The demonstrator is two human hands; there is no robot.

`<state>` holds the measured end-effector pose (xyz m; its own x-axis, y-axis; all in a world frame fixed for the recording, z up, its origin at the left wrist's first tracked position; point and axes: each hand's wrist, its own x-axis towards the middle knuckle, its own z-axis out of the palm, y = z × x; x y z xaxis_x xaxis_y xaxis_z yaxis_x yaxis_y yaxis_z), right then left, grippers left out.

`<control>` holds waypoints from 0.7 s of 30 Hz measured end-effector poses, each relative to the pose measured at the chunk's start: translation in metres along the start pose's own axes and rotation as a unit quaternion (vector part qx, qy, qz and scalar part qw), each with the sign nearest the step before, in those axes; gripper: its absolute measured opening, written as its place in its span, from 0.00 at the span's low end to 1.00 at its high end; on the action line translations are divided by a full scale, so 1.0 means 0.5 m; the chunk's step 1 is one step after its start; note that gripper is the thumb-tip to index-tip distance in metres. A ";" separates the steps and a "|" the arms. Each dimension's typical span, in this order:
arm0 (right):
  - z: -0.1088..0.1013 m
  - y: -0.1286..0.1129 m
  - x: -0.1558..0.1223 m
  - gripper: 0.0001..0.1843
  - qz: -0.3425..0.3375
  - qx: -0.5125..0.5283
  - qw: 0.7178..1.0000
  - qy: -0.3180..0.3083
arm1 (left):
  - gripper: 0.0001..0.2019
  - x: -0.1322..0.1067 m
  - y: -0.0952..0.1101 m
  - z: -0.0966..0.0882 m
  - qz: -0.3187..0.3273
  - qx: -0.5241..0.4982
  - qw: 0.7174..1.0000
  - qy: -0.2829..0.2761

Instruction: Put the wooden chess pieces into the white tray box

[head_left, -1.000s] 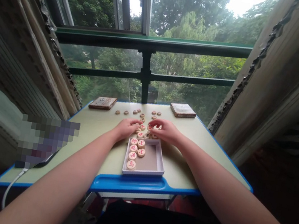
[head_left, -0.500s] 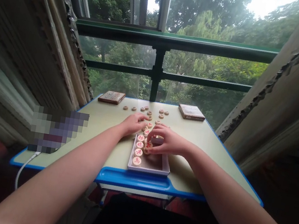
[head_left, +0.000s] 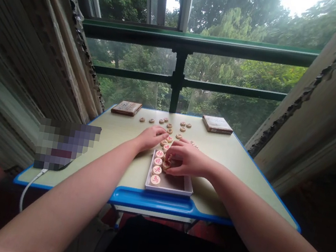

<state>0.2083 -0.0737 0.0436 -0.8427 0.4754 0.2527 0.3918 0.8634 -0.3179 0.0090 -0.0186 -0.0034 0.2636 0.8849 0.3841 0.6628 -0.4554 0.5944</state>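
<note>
A shallow white box [head_left: 189, 188] lies near the front of a small blue-edged table [head_left: 113, 142]. Round wooden chess pieces with red characters [head_left: 157, 170] stand in a column along the box's left side. My right hand [head_left: 185, 159] hovers over the box's far end, fingers curled on a chess piece [head_left: 166, 165] beside that column. My left hand [head_left: 151, 136] rests palm down on the table just beyond the box, fingers lying on loose pieces [head_left: 165, 142]. More loose pieces [head_left: 184, 126] are scattered farther back.
Two flat wooden box halves sit at the table's far corners, one at the left [head_left: 126, 108] and one at the right [head_left: 216, 124]. A phone with a white cable [head_left: 31, 185] lies at the left edge. A window with a green railing [head_left: 198, 41] stands behind.
My right hand came back from the loose pieces to the box with a piece. The left hand stayed on the loose pieces. The camera view shifted left.
</note>
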 end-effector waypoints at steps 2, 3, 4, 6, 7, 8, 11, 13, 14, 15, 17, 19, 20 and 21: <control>0.001 0.001 0.000 0.10 -0.005 0.002 1.000 0.002 | 0.18 0.001 -0.002 0.001 0.001 -0.001 1.000 0.001; 0.002 0.001 0.000 0.10 -0.009 0.004 1.000 0.003 | 0.18 0.001 -0.002 0.001 0.001 0.000 1.000 0.002; 0.004 0.002 0.001 0.10 -0.012 0.006 1.000 0.004 | 0.18 0.001 -0.003 0.002 0.002 0.002 1.000 0.001; 0.005 0.004 0.002 0.10 -0.018 0.008 1.000 0.003 | 0.18 0.001 -0.003 0.001 0.006 0.004 1.000 0.000; 0.006 0.004 0.002 0.11 -0.020 0.008 1.000 0.002 | 0.18 0.001 -0.003 0.001 0.007 0.005 1.000 -0.001; 0.006 0.004 0.003 0.11 -0.021 0.009 1.000 0.001 | 0.18 0.001 -0.002 0.001 0.008 0.006 1.000 -0.002; 0.005 0.000 0.004 0.13 -0.013 0.008 1.000 -0.001 | 0.19 0.000 0.001 -0.001 0.008 0.006 1.000 -0.004; 0.005 -0.004 0.004 0.15 -0.002 0.002 1.000 0.000 | 0.19 0.000 0.003 -0.002 0.006 0.005 1.000 -0.005; 0.005 -0.006 0.003 0.16 0.003 -0.003 1.000 0.001 | 0.19 0.000 0.004 -0.002 0.004 0.005 1.000 -0.004; 0.006 -0.007 0.003 0.17 0.005 -0.007 1.000 0.003 | 0.18 -0.001 0.005 -0.003 0.001 0.005 1.000 -0.004; 0.008 -0.007 0.003 0.17 0.001 -0.015 1.000 0.010 | 0.18 -0.001 0.006 -0.003 -0.003 0.005 1.000 -0.004; 0.012 -0.005 0.002 0.17 -0.009 -0.021 1.000 0.020 | 0.17 0.000 0.005 -0.003 -0.002 0.005 1.000 -0.006; 0.014 -0.004 0.002 0.17 -0.015 -0.024 0.999 0.024 | 0.17 0.000 0.004 -0.002 -0.001 0.004 1.000 -0.007; 0.015 -0.002 0.003 0.17 -0.019 -0.027 0.999 0.028 | 0.17 0.000 0.003 -0.002 -0.002 0.003 1.000 -0.008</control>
<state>0.2041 -0.0752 0.0373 -0.8363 0.4490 0.3147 0.3797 0.8883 -0.2584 0.0093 -0.0194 -0.0017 0.2714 0.8882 0.3707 0.6677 -0.4512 0.5921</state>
